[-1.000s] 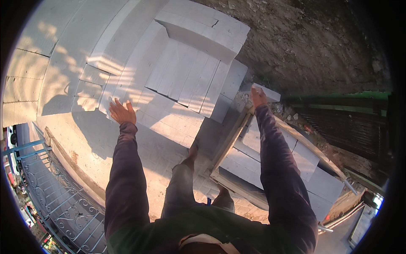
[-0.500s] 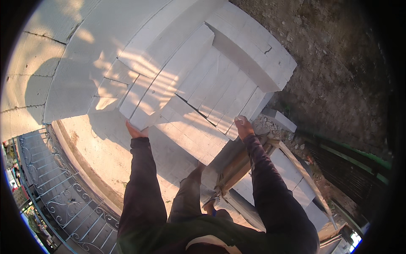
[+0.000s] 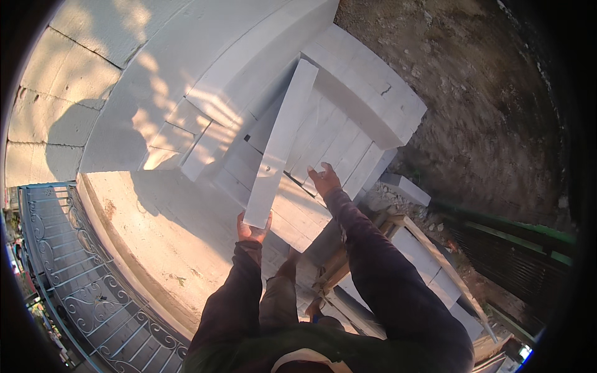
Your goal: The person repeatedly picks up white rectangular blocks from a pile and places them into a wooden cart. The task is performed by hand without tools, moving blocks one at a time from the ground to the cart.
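Slab newly tipped, stacked blocks beside, railing

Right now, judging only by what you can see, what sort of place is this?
Probably an outdoor building site or block yard: large pale blocks are stacked closely, the left hand holds the end of a long block, and bare earth shows beside the stack.

The sunlit pale floor carries a stack of pale rectangular blocks, laid side by side in close rows with a raised row at its far edge, and, to the right, a wooden frame enclosing other flat blocks.
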Motion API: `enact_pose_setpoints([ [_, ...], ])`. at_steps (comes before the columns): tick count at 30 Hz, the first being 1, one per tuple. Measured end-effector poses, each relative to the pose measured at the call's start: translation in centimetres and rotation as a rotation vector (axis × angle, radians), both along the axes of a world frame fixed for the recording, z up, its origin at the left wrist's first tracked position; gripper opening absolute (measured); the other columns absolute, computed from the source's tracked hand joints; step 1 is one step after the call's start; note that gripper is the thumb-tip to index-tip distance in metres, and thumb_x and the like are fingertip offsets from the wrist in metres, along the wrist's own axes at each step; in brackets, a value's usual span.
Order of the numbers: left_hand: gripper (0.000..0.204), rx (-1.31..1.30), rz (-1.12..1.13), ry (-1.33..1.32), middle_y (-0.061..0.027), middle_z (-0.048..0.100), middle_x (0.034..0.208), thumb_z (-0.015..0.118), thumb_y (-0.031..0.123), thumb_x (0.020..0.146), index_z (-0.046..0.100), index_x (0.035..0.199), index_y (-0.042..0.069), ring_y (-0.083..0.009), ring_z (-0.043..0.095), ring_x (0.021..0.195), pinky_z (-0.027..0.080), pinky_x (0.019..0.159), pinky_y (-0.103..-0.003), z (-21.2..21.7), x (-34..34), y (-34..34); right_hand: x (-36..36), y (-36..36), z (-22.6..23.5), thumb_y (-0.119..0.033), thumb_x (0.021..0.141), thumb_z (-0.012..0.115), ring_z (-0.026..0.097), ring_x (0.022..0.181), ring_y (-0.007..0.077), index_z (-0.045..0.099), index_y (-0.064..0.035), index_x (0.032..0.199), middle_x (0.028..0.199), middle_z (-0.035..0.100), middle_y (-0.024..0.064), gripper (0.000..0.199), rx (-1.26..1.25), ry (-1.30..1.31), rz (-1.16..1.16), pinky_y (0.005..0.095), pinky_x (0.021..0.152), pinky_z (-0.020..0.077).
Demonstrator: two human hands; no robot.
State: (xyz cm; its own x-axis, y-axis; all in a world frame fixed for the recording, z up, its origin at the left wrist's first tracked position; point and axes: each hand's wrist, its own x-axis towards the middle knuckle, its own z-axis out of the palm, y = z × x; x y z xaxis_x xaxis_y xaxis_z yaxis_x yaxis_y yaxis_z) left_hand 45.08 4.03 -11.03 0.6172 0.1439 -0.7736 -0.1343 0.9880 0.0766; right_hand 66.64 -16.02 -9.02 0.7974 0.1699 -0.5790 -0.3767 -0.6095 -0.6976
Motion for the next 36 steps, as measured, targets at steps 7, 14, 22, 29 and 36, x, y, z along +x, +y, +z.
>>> enact_pose_setpoints([
  [7, 0.040, -0.080, -0.014, -0.053, -0.0090, 0.064, 0.113, 0.056, 0.036, 0.087, 0.061, 0.115, 0.008, -0.0280, 0.060, 0.106, 0.049, 0.092, -0.048, 1.5, -7.8, -7.6, 6.1, 9.0, 7.5, -0.065, 0.072, 0.071, 0.043, 0.129, 0.0473, 0.000, -0.0080, 0.153, 0.148, 0.028, 0.0293, 0.121, -0.296, 0.040, -0.032, 0.0496, 0.105, 0.0414],
  [14, 0.037, 0.354, -0.098, 0.297, -0.0094, 0.065, 0.101, 0.056, 0.033, 0.092, 0.060, 0.113, 0.003, -0.0250, 0.064, 0.085, 0.055, 0.066, -0.037, 7.5, -12.5, -6.3, 1.4, 4.8, 5.0, -0.048, 0.076, 0.071, 0.051, 0.120, 0.0414, -0.015, -0.0128, 0.152, 0.133, 0.040, 0.0261, 0.120, -0.215, 0.309, -0.171, 0.0464, 0.099, 0.0460],
  [22, 0.041, 0.902, -0.844, 0.235, -0.0097, 0.058, 0.109, 0.054, 0.030, 0.092, 0.051, 0.122, 0.002, -0.0225, 0.058, 0.096, 0.052, 0.078, -0.041, 15.3, -24.1, 2.1, -18.4, -7.0, 12.0, -0.042, 0.076, 0.074, 0.049, 0.120, 0.0424, -0.020, 0.0037, 0.146, 0.127, 0.042, 0.0332, 0.126, 0.088, 0.141, -0.603, 0.0429, 0.103, 0.0406],
  [29, 0.071, 0.536, -1.020, -0.081, -0.0134, 0.043, 0.140, 0.051, 0.043, 0.090, 0.031, 0.145, 0.004, -0.0300, 0.045, 0.126, 0.037, 0.106, -0.047, 16.9, -22.7, -2.5, -33.9, -24.0, 15.6, -0.020, 0.077, 0.076, 0.052, 0.116, 0.0341, -0.014, 0.0114, 0.141, 0.131, 0.041, 0.0304, 0.114, 0.393, -0.337, -1.279, 0.0382, 0.100, 0.0452],
  [36, 0.057, 0.402, -1.377, -0.461, -0.0089, 0.052, 0.133, 0.054, 0.034, 0.091, 0.042, 0.139, 0.005, -0.0252, 0.049, 0.124, 0.039, 0.104, -0.042, 15.2, -15.1, -22.6, -47.8, -41.5, 16.2, -0.024, 0.073, 0.079, 0.038, 0.130, 0.0353, -0.010, 0.0167, 0.143, 0.142, 0.029, 0.0317, 0.120, 0.066, -0.515, -1.753, 0.0354, 0.112, 0.0298],
])
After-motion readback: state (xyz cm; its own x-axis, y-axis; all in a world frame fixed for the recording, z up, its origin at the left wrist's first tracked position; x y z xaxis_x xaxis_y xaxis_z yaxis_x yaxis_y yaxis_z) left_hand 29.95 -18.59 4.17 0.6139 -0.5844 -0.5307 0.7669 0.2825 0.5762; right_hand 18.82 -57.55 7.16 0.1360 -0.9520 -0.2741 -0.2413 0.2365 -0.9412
